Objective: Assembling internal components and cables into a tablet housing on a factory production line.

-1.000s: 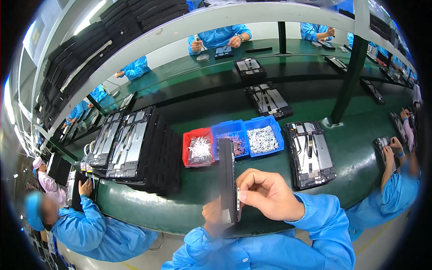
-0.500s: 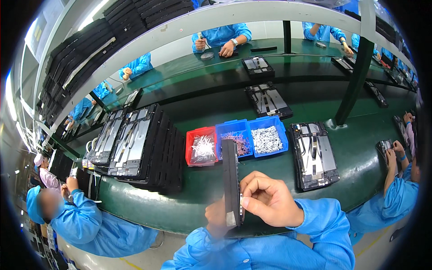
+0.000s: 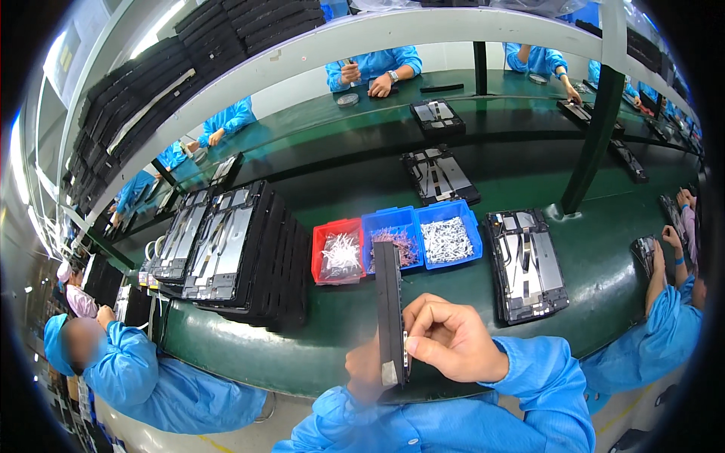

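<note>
In front of my chest stands a dark slab-shaped device, turned nearly edge-on, with a pale patch near its lower end. My left hand grips it from the left; it looks blurred and most of its fingers are hidden behind the slab. My right hand is closed in a pinch, thumb and forefinger against the slab's right edge, beside a row of small light parts. Whatever lies between those fingertips is too small to make out. Just beyond the slab are a red bin and a blue bin.
Another blue bin holds small white pieces. Right of it lies an opened tablet-like device. Tall stacks of similar devices rise at left. More units lie on the dark belt. A co-worker sits at left.
Beyond the bins, the nearer unit on the belt has shifted left. The view has tilted slightly, and the slab sits a little lower in it. My right hand keeps its pinch.
</note>
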{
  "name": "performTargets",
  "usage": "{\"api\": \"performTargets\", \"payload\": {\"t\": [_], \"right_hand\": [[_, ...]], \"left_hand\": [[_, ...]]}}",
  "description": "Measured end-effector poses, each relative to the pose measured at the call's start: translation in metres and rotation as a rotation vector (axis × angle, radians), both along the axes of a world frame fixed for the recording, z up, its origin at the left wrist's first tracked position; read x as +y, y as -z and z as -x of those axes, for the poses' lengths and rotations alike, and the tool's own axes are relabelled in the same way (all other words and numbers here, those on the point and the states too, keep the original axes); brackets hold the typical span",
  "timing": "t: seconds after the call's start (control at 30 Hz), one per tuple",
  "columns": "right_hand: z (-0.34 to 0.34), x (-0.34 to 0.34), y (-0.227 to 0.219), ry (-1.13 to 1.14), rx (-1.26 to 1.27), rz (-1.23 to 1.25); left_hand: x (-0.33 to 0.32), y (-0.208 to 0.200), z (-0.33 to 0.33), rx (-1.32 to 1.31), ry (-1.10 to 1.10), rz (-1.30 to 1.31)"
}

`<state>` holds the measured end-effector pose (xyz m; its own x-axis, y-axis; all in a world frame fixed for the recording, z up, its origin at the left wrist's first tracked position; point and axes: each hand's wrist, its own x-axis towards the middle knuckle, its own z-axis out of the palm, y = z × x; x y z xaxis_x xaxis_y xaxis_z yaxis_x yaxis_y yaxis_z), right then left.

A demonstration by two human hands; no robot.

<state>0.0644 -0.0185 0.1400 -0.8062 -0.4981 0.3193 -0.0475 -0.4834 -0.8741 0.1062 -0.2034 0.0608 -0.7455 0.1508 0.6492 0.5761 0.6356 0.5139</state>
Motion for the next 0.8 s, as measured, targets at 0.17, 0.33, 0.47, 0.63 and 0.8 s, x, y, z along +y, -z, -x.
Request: {"api": "performTargets", "payload": {"t": [0.17,0.33,0.47,0.63,0.8], "right_hand": [[0.0026,0.001,0.0004,-0.011,-0.017,0.011],[0.0039,0.0024,-0.0008,-0.016,-0.024,0.0],[0.0045,0.0044,-0.0005,-0.029,-0.034,-0.024],[0.0012,0.0012,0.0005,-0.008,-0.013,-0.02],[-0.0023,-0.0014,0.0013,0.066,0.038,-0.013]], "left_hand": [[0.0011,0.0014,0.0041,0.055,-0.003,0.0],[0.0018,0.0022,0.0051,0.109,-0.009,0.013],[0.0028,0.0033,0.0022,0.089,-0.034,0.035],[0.0022,0.0034,-0.0001,0.061,-0.027,0.046],[0.0032,0.0,0.0002,0.052,0.005,0.005]]}}
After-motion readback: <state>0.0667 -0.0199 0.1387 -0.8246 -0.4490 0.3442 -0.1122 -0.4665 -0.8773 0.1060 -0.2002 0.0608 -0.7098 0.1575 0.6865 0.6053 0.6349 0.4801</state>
